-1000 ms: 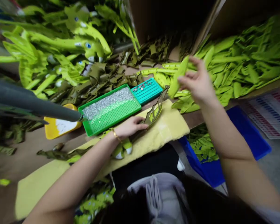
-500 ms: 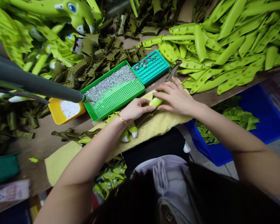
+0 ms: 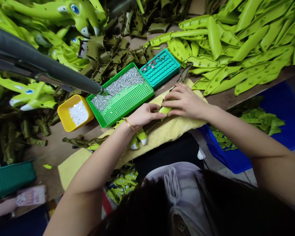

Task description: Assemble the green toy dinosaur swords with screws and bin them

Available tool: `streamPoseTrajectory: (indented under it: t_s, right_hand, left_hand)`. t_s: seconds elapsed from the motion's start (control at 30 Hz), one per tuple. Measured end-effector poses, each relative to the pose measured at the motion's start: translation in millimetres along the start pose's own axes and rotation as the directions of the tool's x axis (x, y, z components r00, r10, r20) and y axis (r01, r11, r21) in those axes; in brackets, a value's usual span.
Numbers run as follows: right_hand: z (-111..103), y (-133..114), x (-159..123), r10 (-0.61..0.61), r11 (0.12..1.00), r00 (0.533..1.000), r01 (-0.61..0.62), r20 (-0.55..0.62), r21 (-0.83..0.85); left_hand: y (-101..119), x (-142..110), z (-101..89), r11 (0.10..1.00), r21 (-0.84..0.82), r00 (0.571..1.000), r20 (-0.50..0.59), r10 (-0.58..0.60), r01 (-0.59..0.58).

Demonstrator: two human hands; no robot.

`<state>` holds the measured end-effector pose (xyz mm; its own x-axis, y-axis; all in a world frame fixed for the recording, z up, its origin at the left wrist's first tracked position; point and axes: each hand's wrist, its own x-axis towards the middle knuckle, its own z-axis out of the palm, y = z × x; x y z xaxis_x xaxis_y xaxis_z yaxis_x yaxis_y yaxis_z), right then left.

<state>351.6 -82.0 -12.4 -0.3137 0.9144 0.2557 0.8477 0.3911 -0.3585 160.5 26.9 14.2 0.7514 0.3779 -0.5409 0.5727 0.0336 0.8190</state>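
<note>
My right hand (image 3: 184,102) holds a small lime-green fabric piece (image 3: 165,110) down on a yellow fleece pad (image 3: 162,134), with its fingers curled over the piece. My left hand (image 3: 144,115), wearing a gold bangle (image 3: 129,124), pinches the piece's near end with its fingertips. A dark olive strip (image 3: 184,73) runs under both hands. Beyond them, a green perforated tray (image 3: 127,101) holds silver studs, and a teal pegged tray (image 3: 159,68) holds several metal studs. The metal tip of a grey tube-shaped tool (image 3: 51,70) hangs over the green tray.
A yellow box (image 3: 75,113) of white bits stands left of the green tray. Lime fabric pieces (image 3: 238,55) are heaped at the right, and olive cut pieces (image 3: 108,42) lie at the back. A blue crate (image 3: 236,154) of green pieces stands below the table's right edge.
The grey tool has swung right, its tip now over the studs in the green tray. The view has shifted slightly. Both hands remain on the lime piece.
</note>
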Motion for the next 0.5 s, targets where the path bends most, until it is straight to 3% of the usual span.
streamPoseTrajectory:
  t_s: [0.07,0.1,0.13,0.2,0.23,0.27,0.33,0.4,0.5]
  right_hand:
    - [-4.8,-9.3,-2.2,0.082,0.996,0.996,-0.081,-0.041,0.029]
    - [-6.3,-14.5,-3.9,0.182,0.982,0.979,-0.175,-0.098,0.073]
    - [-6.6,-19.8,-5.4,0.322,0.942,0.932,-0.299,-0.169,0.15]
    - [-2.4,-29.8,-6.6,0.628,0.752,0.746,-0.509,-0.22,0.419]
    - [1.9,-34.3,-5.8,0.734,0.613,0.662,-0.545,-0.155,0.572]
    - [7.3,-38.6,-4.0,0.783,0.464,0.62,-0.534,-0.046,0.707]
    - [19.1,-46.8,1.5,0.746,0.189,0.65,-0.419,0.148,0.888]
    - [28.9,-54.4,7.3,0.704,0.002,0.686,-0.257,0.181,0.966]
    - [35.2,-61.4,11.2,0.753,-0.088,0.644,-0.105,0.135,0.991]
  left_hand:
    - [0.3,-1.4,-0.2,1.0,-0.011,1.0,0.005,0.007,-0.007]
    - [0.8,-2.9,-0.5,1.0,-0.012,1.0,0.003,0.016,-0.016]
    - [1.5,-4.8,-0.8,1.0,-0.01,1.0,-0.004,0.03,-0.03]
    - [3.6,-9.2,-0.6,0.997,0.013,0.997,-0.039,0.071,-0.071]
    - [4.9,-11.3,0.2,0.995,0.034,0.993,-0.066,0.097,-0.095]
    - [6.3,-13.2,1.4,0.991,0.056,0.988,-0.093,0.123,-0.118]
    - [9.1,-16.2,5.0,0.985,0.093,0.978,-0.133,0.159,-0.148]
    - [11.0,-18.5,9.0,0.98,0.111,0.97,-0.166,0.18,-0.163]
    - [10.1,-22.0,11.7,0.978,0.111,0.961,-0.193,0.196,-0.177]
